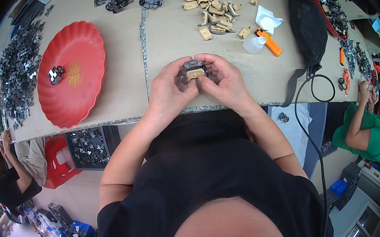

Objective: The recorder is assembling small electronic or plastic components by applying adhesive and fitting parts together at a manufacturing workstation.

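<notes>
Over the near edge of the table, both my hands hold a small toy vehicle assembly (195, 74) with a grey upper part, a tan piece facing me and dark wheels at the sides. My left hand (170, 88) pinches its left side with thumb and fingers. On the opposite side my right hand (224, 82) grips it, the thumb pressed near the tan piece. Fingers cover part of the assembly. Beyond my hands lie a heap of tan plastic pieces (217, 8) and several black wheeled assemblies (152, 1).
To the left, a red scalloped plate (90, 41) carries one small assembly (56, 74), beside a heap of dark parts (18, 72). Rightward are a white bottle (253, 45), an orange tool (273, 46), tissue (268, 19), a black bag (306, 25) and a cable (298, 111). People work on both sides.
</notes>
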{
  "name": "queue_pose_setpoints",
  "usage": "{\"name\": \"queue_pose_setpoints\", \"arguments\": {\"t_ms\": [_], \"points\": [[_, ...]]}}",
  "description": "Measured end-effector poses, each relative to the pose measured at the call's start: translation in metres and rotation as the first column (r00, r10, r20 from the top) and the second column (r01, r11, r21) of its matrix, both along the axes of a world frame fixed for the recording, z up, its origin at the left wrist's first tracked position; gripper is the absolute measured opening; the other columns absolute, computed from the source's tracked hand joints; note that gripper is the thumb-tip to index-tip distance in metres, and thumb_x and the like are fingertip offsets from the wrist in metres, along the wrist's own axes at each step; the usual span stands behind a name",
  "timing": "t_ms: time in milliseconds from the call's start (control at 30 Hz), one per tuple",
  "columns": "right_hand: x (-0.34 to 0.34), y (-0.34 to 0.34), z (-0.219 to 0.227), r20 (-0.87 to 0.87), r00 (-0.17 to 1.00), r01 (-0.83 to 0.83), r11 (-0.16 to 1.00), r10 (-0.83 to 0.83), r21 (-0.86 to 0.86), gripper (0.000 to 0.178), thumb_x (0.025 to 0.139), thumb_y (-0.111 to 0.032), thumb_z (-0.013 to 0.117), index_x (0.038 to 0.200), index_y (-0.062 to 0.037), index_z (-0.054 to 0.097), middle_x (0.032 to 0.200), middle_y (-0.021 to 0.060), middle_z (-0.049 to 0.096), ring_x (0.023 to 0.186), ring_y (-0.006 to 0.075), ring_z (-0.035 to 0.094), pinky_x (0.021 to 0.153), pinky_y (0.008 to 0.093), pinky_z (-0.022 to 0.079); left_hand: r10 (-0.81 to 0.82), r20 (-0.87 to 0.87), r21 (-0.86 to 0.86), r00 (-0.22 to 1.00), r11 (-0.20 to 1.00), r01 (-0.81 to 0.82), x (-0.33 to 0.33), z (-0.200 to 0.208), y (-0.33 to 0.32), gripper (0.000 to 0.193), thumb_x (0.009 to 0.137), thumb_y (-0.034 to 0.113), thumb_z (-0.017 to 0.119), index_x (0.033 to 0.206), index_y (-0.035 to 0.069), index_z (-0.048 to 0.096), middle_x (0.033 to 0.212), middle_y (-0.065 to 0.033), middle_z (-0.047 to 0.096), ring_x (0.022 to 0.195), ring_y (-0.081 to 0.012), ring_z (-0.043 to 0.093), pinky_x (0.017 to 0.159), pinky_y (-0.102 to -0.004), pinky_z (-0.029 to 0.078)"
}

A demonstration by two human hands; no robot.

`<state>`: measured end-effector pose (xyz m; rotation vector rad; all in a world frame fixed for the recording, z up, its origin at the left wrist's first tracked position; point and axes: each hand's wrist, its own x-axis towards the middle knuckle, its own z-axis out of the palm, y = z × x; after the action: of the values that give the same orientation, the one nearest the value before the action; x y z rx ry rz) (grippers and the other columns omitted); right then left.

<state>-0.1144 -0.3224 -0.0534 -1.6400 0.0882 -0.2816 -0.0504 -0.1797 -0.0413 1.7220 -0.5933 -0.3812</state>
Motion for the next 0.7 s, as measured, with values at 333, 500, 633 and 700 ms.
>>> {"name": "queue_pose_setpoints", "arguments": {"t_ms": [333,500,633,700], "points": [[-0.001,0.000,-0.003,-0.018,1.000,0.011,0.999,-0.010,0.043,0.039,0.073,0.001,0.057,0.112,-0.0005,0.052,0.101,0.0095,0.056,0.088,0.0154,0.058,0.076,0.0267,0.047,-0.012,-0.129,-0.045,0.992,0.999,0.007,-0.001,-0.004,-0.001,0.039,0.075,-0.001,0.059,0.113,-0.002,0.052,0.096,-0.0105,0.057,0.084,-0.0140,0.059,0.072,-0.0253,0.048],[0.004,0.000,0.007,0.008,1.000,0.006,0.975,-0.008,0.222,0.042,0.080,0.000,0.054,0.121,0.0015,0.044,0.109,0.0120,0.052,0.091,0.0148,0.057,0.077,0.0250,0.046,0.003,-0.353,-0.266,0.936,0.958,-0.103,0.000,0.004,-0.008,0.036,0.081,-0.001,0.054,0.116,-0.002,0.048,0.090,-0.0102,0.059,0.079,-0.0129,0.059,0.070,-0.0245,0.049],[0.002,-0.012,0.017,-0.050,0.983,-0.132,0.869,0.177,0.476,0.045,0.085,-0.003,0.051,0.127,0.0037,0.036,0.114,0.0145,0.048,0.093,0.0129,0.055,0.078,0.0239,0.045,-0.158,-0.731,-0.327,0.664,0.935,-0.137,0.017,0.024,-0.001,0.032,0.088,0.007,0.047,0.118,-0.003,0.043,0.094,-0.0150,0.060,0.076,-0.0148,0.060,0.068,-0.0254,0.051],[0.001,-0.010,0.016,-0.043,0.986,-0.128,0.892,0.162,0.433,0.043,0.086,-0.005,0.051,0.126,0.0031,0.038,0.114,0.0134,0.049,0.091,0.0125,0.055,0.078,0.0243,0.044,-0.197,-0.778,-0.329,0.597,0.937,-0.119,0.021,0.028,0.001,0.031,0.090,0.012,0.046,0.116,-0.003,0.044,0.091,-0.0162,0.060,0.072,-0.0160,0.060,0.064,-0.0260,0.051]]}}
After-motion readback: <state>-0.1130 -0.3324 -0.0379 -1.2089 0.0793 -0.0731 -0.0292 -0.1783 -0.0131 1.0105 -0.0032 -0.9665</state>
